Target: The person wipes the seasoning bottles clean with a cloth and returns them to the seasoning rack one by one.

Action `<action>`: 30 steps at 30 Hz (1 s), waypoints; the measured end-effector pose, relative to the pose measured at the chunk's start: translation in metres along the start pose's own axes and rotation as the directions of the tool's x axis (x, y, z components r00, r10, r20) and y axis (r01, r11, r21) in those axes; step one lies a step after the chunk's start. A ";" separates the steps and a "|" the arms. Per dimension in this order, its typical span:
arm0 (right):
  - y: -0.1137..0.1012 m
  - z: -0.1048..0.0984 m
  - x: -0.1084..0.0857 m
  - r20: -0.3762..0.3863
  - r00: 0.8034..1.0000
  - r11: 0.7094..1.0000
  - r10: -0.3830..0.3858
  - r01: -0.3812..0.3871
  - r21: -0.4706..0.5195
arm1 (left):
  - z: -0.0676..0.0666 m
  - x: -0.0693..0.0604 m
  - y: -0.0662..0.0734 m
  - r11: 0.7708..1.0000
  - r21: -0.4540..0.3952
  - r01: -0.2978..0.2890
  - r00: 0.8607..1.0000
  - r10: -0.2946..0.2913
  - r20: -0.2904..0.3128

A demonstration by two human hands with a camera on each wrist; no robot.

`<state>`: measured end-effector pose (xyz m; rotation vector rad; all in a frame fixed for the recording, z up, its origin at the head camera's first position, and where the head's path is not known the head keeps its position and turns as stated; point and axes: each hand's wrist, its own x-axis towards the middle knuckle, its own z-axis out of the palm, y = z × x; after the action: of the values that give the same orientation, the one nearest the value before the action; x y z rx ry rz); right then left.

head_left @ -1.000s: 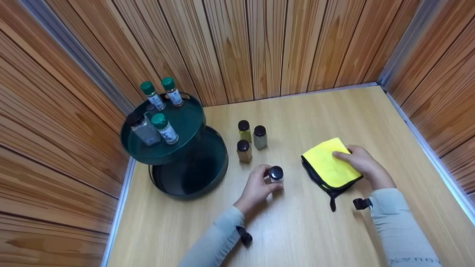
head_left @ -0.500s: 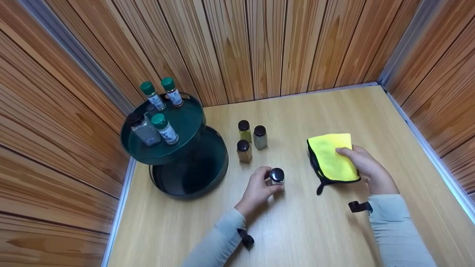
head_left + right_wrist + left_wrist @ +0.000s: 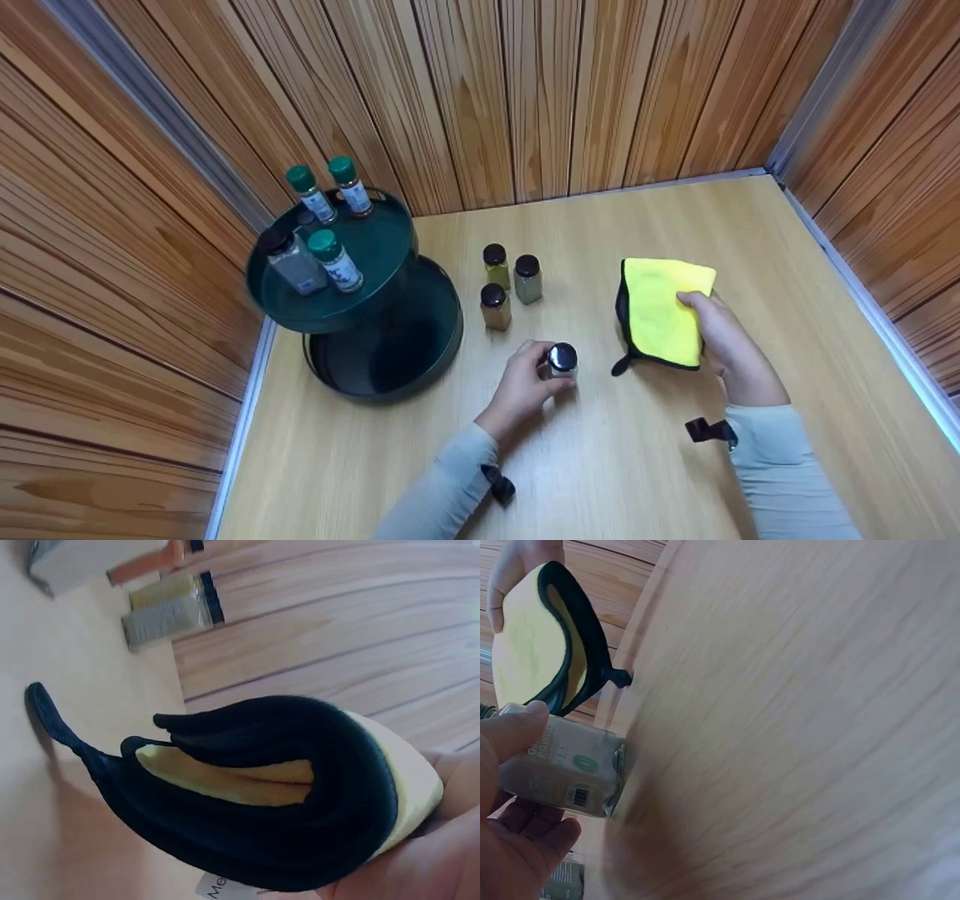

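Note:
My left hand (image 3: 519, 386) grips a clear square spice jar (image 3: 562, 761) with a shiny black cap (image 3: 562, 356), its thumb on one side and fingers on the other. The label bears small print and a barcode. Whether the jar's base touches the table I cannot tell. To the right, my right hand (image 3: 731, 345) holds a folded yellow cloth (image 3: 667, 311), thumb on top and the other fingers hidden beneath. Black edging and a black loop (image 3: 49, 716) trim the cloth, which bends into a curve in the right wrist view. A gap separates cloth and jar.
Behind the left hand stand three dark-capped jars: one yellow-green (image 3: 496, 268), one grey-green (image 3: 528, 283), one brown (image 3: 496, 309). A dark green two-tier round rack (image 3: 375, 289) at left carries green-capped bottles (image 3: 341, 270) and a dark-capped jar (image 3: 298, 266) on top. Wood-panelled walls enclose the table.
The cloth in my right hand has turned and shifted up and left, its loop swinging leftward nearer the jar. My left hand keeps its grip on the jar, almost in place.

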<state>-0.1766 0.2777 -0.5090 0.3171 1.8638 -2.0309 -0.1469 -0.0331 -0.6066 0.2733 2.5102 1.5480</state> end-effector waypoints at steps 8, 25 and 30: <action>0.003 0.026 -0.002 -0.040 0.997 0.998 -0.069 0.069 -0.010 | 0.000 0.003 -0.004 0.999 -0.018 0.027 1.000 -0.026 0.004; 0.023 0.088 -0.006 -0.046 0.994 0.991 -0.100 0.095 -0.092 | 0.002 0.004 -0.004 0.997 -0.045 0.064 0.998 -0.063 0.017; 0.030 0.104 -0.007 -0.020 0.995 0.992 -0.095 0.093 -0.085 | 0.001 0.004 -0.003 0.998 -0.056 0.040 0.999 -0.039 0.022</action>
<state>-0.1502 0.1734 -0.5227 0.2363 2.0080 -2.0103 -0.1508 -0.0326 -0.6096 0.2298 2.4365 1.5892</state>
